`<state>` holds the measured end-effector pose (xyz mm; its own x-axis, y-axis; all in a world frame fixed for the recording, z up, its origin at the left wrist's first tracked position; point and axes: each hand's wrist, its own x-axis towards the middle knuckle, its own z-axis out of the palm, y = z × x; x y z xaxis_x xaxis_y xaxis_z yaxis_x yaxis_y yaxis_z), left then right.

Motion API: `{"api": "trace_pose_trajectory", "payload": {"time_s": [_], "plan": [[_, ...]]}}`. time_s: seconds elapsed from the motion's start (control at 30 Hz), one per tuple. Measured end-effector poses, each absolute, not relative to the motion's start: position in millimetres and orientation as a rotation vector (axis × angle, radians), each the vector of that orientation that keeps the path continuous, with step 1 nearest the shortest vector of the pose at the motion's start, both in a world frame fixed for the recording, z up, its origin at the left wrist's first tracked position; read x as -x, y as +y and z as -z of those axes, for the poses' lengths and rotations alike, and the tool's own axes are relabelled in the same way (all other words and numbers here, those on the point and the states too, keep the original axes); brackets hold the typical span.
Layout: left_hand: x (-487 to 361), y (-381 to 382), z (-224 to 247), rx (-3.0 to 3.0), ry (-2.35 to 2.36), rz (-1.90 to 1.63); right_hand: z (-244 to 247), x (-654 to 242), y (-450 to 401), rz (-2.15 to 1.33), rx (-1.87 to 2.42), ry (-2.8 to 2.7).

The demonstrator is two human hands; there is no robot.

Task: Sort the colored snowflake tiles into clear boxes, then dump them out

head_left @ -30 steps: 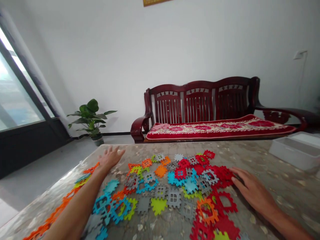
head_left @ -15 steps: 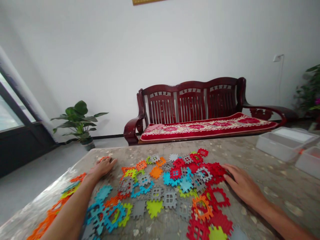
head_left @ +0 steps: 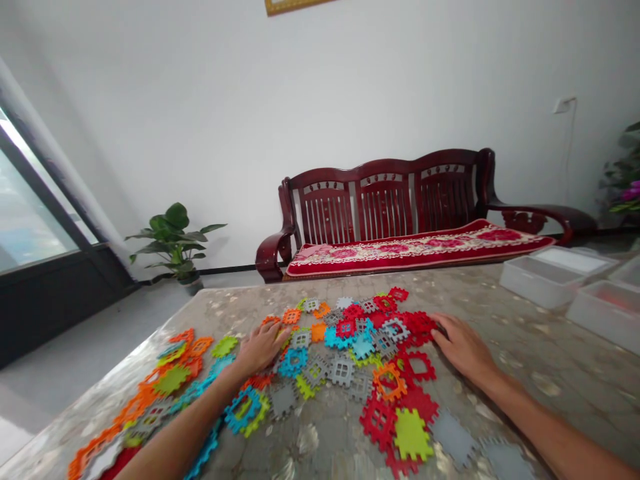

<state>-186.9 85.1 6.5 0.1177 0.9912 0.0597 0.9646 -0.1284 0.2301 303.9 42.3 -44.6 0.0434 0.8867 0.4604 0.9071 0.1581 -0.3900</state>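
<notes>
Flat interlocking pieces in red, grey, blue, green and orange lie overlapping across the table. My left hand (head_left: 263,347) is palm down over orange and grey pieces at the left of the central spread, near an orange piece (head_left: 291,316); its fingers look extended. At the right edge of the spread, my right hand (head_left: 463,350) rests with its fingertips on the red pieces (head_left: 419,327), fingers loosely spread. Nearer to me lie a green piece (head_left: 413,435) and a grey piece (head_left: 453,437). Beneath my left forearm, blue pieces are partly hidden.
Clear plastic boxes (head_left: 543,280) stand at the table's right side, one with something red inside. Behind the table (head_left: 565,373) is a dark red wooden bench (head_left: 380,200) with a patterned red cover. A potted plant (head_left: 177,240) stands on the floor at the left.
My left hand has moved right, from the table's left part onto the central pieces. My right hand stays beside the red pieces. The view has shifted slightly, showing more pieces at left.
</notes>
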Motion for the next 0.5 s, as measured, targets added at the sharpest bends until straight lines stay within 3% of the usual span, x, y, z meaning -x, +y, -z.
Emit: {"api": "trace_pose_trajectory", "payload": {"time_s": [0.3,0.5], "plan": [[139,44,-9,-2.232,1.823,-0.412,44,-299,46,-0.004,1.611,-1.771],[130,100,-28,-2.2,1.895,-0.465,36,-288,49,0.066,1.681,-1.828]]}}
